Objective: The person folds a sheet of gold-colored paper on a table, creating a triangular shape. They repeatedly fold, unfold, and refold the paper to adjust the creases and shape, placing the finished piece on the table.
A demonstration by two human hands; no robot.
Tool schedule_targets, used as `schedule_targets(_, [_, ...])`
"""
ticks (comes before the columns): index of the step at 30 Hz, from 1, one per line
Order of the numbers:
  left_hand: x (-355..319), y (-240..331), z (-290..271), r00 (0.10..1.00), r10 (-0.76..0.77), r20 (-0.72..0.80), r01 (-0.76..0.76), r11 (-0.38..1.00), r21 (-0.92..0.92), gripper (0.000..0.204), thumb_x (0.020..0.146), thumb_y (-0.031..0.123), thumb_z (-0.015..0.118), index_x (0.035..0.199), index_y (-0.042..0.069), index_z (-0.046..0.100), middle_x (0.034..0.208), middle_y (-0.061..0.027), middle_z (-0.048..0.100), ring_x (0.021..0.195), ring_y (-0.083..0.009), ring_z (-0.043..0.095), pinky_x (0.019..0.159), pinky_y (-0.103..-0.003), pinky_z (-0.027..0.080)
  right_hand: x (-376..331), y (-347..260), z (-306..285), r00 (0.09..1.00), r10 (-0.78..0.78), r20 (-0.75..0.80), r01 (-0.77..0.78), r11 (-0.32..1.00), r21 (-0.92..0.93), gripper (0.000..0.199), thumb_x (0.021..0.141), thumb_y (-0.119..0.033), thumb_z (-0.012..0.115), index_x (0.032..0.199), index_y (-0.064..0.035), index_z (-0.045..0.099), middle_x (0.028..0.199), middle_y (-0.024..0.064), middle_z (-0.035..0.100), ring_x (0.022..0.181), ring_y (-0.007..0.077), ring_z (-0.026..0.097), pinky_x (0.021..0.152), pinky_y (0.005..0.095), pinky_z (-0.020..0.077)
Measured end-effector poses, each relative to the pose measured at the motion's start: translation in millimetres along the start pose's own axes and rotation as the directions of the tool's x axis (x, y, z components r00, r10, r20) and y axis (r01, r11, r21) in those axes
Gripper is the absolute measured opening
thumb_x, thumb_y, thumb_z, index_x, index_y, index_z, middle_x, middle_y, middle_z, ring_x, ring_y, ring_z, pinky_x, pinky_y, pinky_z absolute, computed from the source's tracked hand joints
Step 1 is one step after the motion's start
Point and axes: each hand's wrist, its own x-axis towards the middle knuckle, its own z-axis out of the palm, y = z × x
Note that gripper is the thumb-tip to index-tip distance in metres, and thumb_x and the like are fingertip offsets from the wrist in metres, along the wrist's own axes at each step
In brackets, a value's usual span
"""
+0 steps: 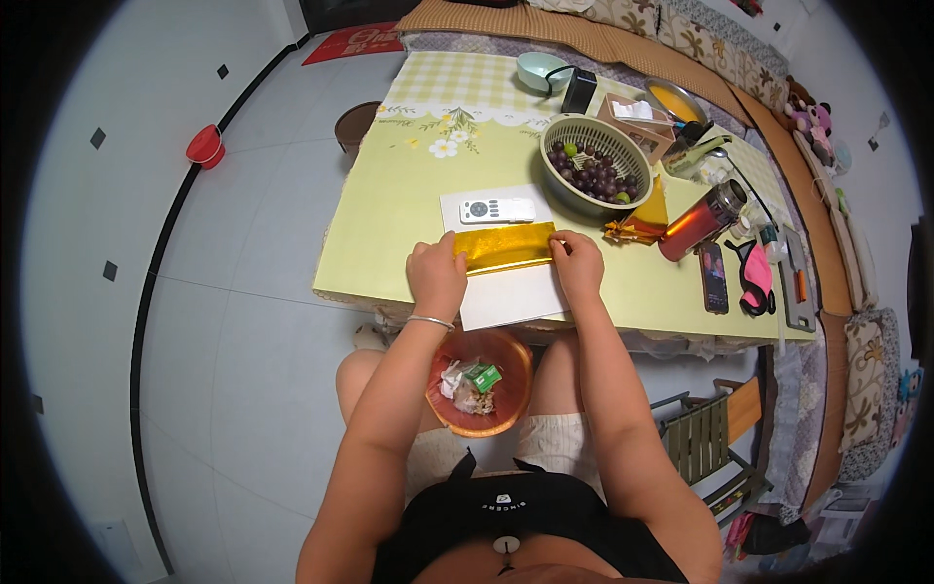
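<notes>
You get bright, even indoor light from above, with only soft, faint shadows under your forearms and along the near edge of the table (389, 282). The gold foil sheet (504, 247) throws a sharp glare back at you. The middle is crisp. Toward the rim, straight lines bow, the floor tiles (224, 321) curve, and a black vignette swallows all four corners of the view.

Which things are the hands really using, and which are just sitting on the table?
In use: gold paper, held by left hand and right hand; white sheet under it.

Lying about: remote control, basket of grapes, red flask, phone.
</notes>
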Motion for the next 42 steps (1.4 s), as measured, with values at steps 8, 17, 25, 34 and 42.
schedule_targets(8, [-10,15,4,0.831,0.452,0.326,-0.416,0.892,-0.176,0.064,0.088,0.042,0.068,0.139,0.005,0.054,0.149,-0.0216,0.046,0.144,-0.0396,0.034,0.118,-0.054,0.026,0,-4,5,1.0,-0.029,-0.008,0.029,0.999,-0.014,0.012,0.083,-0.017,0.072,0.09,-0.0091,0.077,0.086,0.0093,0.071,0.088,0.0297,0.065,0.078,0.0402,0.0525])
schedule_targets(17, [-14,27,-4,0.818,0.387,0.427,-0.432,0.902,0.01,0.086,0.09,0.065,0.055,0.152,0.007,0.039,0.158,-0.0195,0.034,0.148,-0.0379,0.028,0.121,-0.056,0.017,3,-4,7,0.998,-0.029,-0.052,0.026,0.998,-0.057,0.01,0.083,-0.016,0.072,0.087,-0.0081,0.077,0.083,0.0115,0.072,0.081,0.0314,0.066,0.075,0.0414,0.0532])
schedule_targets(25, [-13,24,-1,0.815,0.396,0.423,-0.438,0.899,0.002,0.086,0.09,0.065,0.056,0.153,0.01,0.038,0.159,-0.0213,0.032,0.149,-0.0385,0.026,0.121,-0.056,0.014,2,-6,8,0.998,-0.008,-0.066,0.005,0.998,-0.058,0.01,0.083,-0.016,0.071,0.087,-0.0079,0.077,0.083,0.0123,0.072,0.081,0.0317,0.067,0.074,0.0419,0.0536])
schedule_targets(34, [-12,25,-2,0.805,0.417,0.422,-0.457,0.889,-0.006,0.075,0.09,0.065,0.056,0.15,0.022,0.046,0.159,-0.0237,0.029,0.149,-0.0428,0.022,0.12,-0.06,0.014,6,-23,-1,0.953,-0.294,-0.073,0.28,0.947,-0.157,0.018,0.078,-0.012,0.071,0.095,-0.0091,0.074,0.115,0.0116,0.069,0.109,0.0343,0.061,0.09,0.0449,0.0487])
schedule_targets(42, [-11,24,-3,0.792,0.401,0.461,-0.446,0.895,-0.012,0.071,0.089,0.066,0.055,0.142,0.018,0.055,0.16,-0.0233,0.028,0.149,-0.0431,0.022,0.119,-0.061,0.014,13,-35,36,0.824,-0.481,0.299,0.512,0.859,-0.028,0.033,0.087,-0.013,0.059,0.117,-0.0055,0.068,0.146,0.011,0.054,0.139,0.0361,0.044,0.115,0.0493,0.0335])
